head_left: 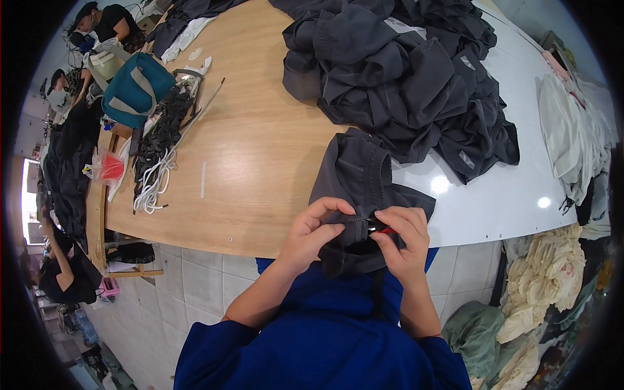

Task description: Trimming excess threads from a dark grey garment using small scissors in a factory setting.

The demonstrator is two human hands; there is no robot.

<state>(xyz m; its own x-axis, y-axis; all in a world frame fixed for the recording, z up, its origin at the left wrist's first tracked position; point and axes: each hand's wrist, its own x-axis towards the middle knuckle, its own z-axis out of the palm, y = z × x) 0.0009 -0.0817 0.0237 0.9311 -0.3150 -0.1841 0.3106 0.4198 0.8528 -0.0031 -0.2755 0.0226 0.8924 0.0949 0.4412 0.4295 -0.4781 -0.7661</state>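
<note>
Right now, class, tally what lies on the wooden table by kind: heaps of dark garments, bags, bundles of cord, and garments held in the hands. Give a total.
Dark garment heaps: 2, the big heap and a far heap
Teal bag: 1
White cord bundle: 1
Held garment, gripped by left hand and right hand: 1
Total: 5

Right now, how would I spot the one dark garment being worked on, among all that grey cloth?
Start at the long wooden table and pass the big heap of dark grey garments at its far side. Come to the near edge: one dark grey garment lies alone there, draped over it. Only this one is pinched by the left hand and right hand.
</note>
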